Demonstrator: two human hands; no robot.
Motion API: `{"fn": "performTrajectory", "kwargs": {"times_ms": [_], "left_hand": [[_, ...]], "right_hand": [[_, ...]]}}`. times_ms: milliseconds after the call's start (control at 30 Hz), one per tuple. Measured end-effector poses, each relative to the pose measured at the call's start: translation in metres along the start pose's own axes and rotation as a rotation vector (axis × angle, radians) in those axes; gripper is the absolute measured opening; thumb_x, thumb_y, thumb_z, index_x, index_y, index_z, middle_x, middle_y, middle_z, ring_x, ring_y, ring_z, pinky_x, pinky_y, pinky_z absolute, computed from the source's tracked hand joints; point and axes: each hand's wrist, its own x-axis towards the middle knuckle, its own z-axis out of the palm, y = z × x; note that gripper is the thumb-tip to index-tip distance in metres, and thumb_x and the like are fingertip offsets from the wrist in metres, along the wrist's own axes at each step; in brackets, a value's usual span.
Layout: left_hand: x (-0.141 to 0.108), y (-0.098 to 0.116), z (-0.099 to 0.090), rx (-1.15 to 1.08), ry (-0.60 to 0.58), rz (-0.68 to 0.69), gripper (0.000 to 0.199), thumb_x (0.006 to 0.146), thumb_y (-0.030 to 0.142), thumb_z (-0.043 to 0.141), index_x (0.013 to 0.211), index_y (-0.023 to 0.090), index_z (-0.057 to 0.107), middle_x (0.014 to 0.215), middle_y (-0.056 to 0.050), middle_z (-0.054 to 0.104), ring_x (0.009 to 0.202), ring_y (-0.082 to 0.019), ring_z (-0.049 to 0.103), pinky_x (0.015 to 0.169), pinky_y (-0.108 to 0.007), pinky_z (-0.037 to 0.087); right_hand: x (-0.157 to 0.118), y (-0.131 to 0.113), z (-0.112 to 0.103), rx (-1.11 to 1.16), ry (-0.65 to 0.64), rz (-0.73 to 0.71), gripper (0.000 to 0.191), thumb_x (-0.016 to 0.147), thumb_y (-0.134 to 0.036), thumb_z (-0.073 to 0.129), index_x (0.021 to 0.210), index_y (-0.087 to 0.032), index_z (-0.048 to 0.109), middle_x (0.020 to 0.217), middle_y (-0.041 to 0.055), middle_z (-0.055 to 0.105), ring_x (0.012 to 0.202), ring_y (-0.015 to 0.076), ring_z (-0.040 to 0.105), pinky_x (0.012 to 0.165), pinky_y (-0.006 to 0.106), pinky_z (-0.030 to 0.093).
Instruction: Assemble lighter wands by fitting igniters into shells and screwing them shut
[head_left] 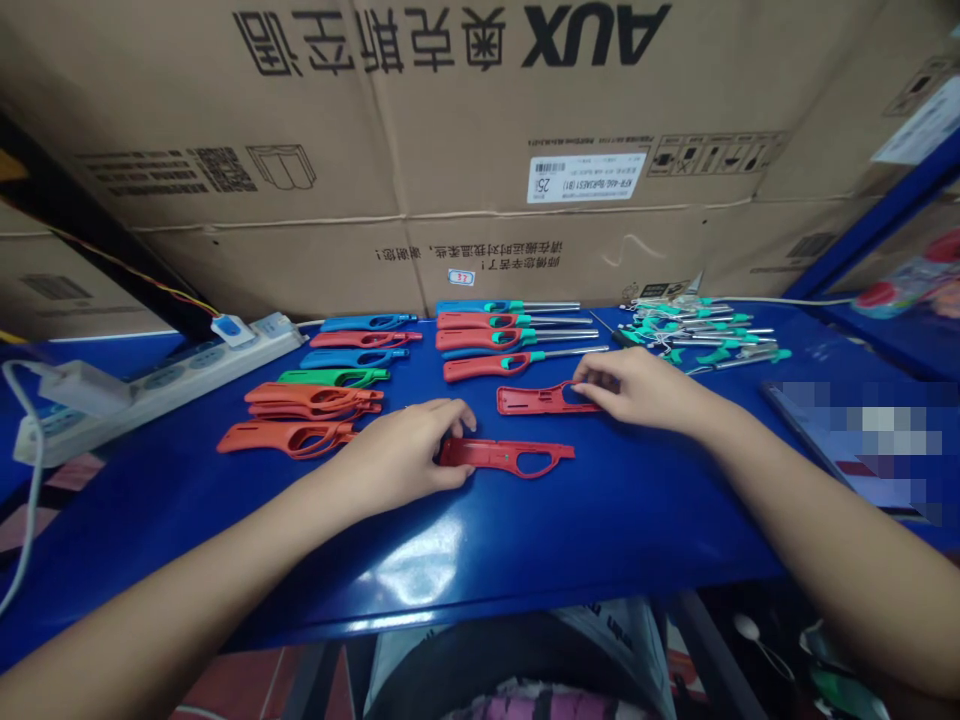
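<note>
Two red lighter casing halves lie hollow side up on the blue tabletop in front of me. My left hand point(412, 450) has thumb and fingers around the left end of the nearer red lighter casing half point(499, 457), which has a trigger loop at its right. Slightly farther back, my right hand point(637, 390) pinches the right end of the other red lighter casing half point(529, 400); its fingertips hide that end. Just behind sits a red gas lighter point(487, 368) with a green trigger and metal tube, in a stack with several similar lighters.
Orange casings point(285, 437), a green one point(330, 377) and blue ones point(352, 357) lie at the left. Green-and-metal lighter inner parts point(712, 325) are heaped back right. A power strip point(172, 380), a cardboard box point(450, 130) and a tablet-like device point(840, 450) surround the work area.
</note>
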Motion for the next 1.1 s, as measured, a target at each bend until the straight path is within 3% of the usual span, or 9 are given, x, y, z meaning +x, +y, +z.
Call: {"fn": "performTrajectory", "kwargs": {"times_ms": [100,300,467,600,733,933,1000,1100], "left_hand": [[0.004,-0.003,0.006,-0.060,0.035,0.033,0.026,0.085,0.032,0.071,0.107,0.021,0.065,0.102,-0.005,0.067,0.077,-0.018,0.065,0.066,-0.029,0.050],[0.013,-0.009,0.020,-0.147,0.178,0.115,0.021,0.090,0.031,0.068,0.105,0.017,0.065,0.098,-0.005,0.063,0.070,-0.015,0.061,0.067,-0.030,0.052],[0.016,-0.011,0.023,-0.179,0.236,0.127,0.029,0.091,0.040,0.069,0.108,0.017,0.065,0.095,-0.004,0.062,0.069,-0.015,0.060,0.067,-0.030,0.054],[0.011,-0.003,0.019,-0.112,0.283,0.130,0.032,0.096,0.044,0.062,0.118,0.020,0.064,0.109,-0.007,0.065,0.086,-0.019,0.064,0.079,-0.036,0.056],[0.005,0.011,0.016,-0.008,0.285,0.253,0.042,0.095,0.050,0.064,0.127,0.022,0.062,0.123,-0.009,0.066,0.116,-0.026,0.059,0.099,-0.043,0.050],[0.000,0.019,0.021,0.119,0.142,0.354,0.054,0.088,0.061,0.068,0.127,0.023,0.065,0.131,-0.009,0.066,0.116,-0.030,0.061,0.095,-0.044,0.052],[0.000,0.017,0.022,0.154,0.125,0.351,0.048,0.089,0.057,0.068,0.122,0.023,0.066,0.130,-0.009,0.067,0.115,-0.030,0.063,0.094,-0.044,0.053],[0.001,0.014,0.021,0.175,0.114,0.338,0.033,0.092,0.046,0.066,0.115,0.022,0.068,0.127,-0.008,0.069,0.113,-0.029,0.065,0.093,-0.043,0.053]], "right_hand": [[-0.001,-0.006,-0.004,0.212,0.041,0.022,0.017,0.090,-0.033,0.063,0.085,-0.018,0.066,0.070,0.0018,0.068,0.059,0.0127,0.060,0.055,0.024,0.045],[-0.004,-0.022,0.004,0.373,-0.275,-0.071,0.023,0.089,-0.038,0.068,0.082,-0.017,0.067,0.061,-0.0017,0.062,0.053,0.0095,0.054,0.051,0.021,0.044],[-0.005,-0.027,0.014,0.354,-0.341,-0.085,0.022,0.089,-0.035,0.068,0.078,-0.017,0.066,0.059,-0.0025,0.062,0.051,0.0088,0.054,0.049,0.021,0.042],[-0.004,-0.024,0.013,0.241,-0.295,-0.132,0.026,0.090,-0.036,0.069,0.073,-0.017,0.064,0.061,-0.0017,0.064,0.053,0.0093,0.056,0.052,0.021,0.041],[-0.003,-0.023,0.012,0.091,-0.246,-0.216,0.029,0.091,-0.036,0.069,0.071,-0.018,0.060,0.064,-0.0020,0.063,0.055,0.0095,0.054,0.053,0.022,0.036],[-0.003,-0.021,0.013,0.035,-0.125,-0.294,0.037,0.097,-0.045,0.059,0.071,-0.019,0.062,0.064,-0.0012,0.062,0.056,0.0107,0.052,0.056,0.025,0.035],[-0.001,-0.015,0.009,-0.043,-0.031,-0.251,0.035,0.098,-0.043,0.056,0.074,-0.019,0.066,0.068,0.0004,0.065,0.059,0.0125,0.055,0.058,0.026,0.037],[0.002,0.004,-0.002,-0.213,0.180,-0.053,0.026,0.096,-0.040,0.056,0.086,-0.021,0.070,0.081,0.0036,0.072,0.067,0.0166,0.060,0.062,0.029,0.040]]}}
